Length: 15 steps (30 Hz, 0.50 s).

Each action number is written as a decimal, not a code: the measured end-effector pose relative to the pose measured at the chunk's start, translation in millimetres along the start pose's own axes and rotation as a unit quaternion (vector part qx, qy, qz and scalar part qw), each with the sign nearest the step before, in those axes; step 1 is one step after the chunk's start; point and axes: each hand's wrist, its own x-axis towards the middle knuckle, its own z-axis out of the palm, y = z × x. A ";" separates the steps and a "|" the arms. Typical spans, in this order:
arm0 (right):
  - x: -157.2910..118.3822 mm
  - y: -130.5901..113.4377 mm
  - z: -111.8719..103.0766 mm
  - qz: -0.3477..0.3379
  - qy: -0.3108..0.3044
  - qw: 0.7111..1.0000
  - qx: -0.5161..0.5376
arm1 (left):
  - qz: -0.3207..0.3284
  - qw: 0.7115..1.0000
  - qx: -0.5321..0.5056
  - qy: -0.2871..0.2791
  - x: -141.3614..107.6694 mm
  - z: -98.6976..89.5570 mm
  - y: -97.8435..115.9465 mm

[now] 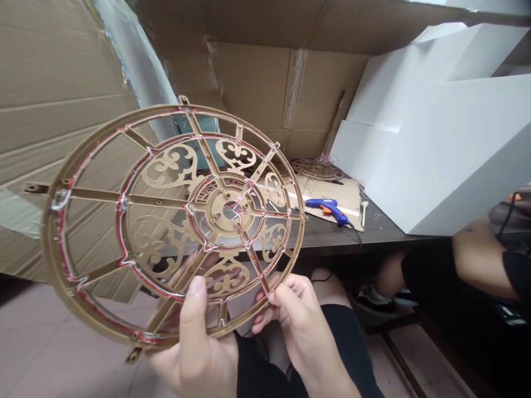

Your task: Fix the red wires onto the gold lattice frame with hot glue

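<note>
Your left hand [203, 351] and right hand [297, 315] pinch one frame [226, 224], partly hiding the desk [381, 222], where one glue gun [329, 208] lies.

Brown cardboard [253, 77] walls off the back of a dark tabletop [379, 220], and large white panels [456, 132] (boxes or boards, hard to tell) stand at its right. Another person [440, 287] in dark clothing shows partly at the right; pale floor tiles [25, 348] lie at lower left.
</note>
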 end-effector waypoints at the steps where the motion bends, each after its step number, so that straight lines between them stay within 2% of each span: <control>1: 0.6 1.0 1.2 0.001 0.003 1.000 0.013 | -0.008 1.000 0.007 0.013 -0.8 -0.4 -0.4; 5: 2.2 4.0 5.3 0.002 0.004 0.999 0.035 | -0.050 0.998 0.021 0.021 -2.7 -2.8 -2.2; 9: 2.4 5.1 5.8 -0.015 -0.009 0.999 0.027 | -0.023 0.999 0.011 0.028 -0.5 -2.6 -2.5; 12: -0.4 2.0 1.2 -0.012 -0.024 0.999 0.021 | -0.012 1.000 0.002 -0.003 2.6 0.2 1.0; 15: -5.2 -4.2 -4.9 0.009 -0.062 0.997 0.045 | -0.038 0.999 -0.014 -0.029 6.5 2.4 5.9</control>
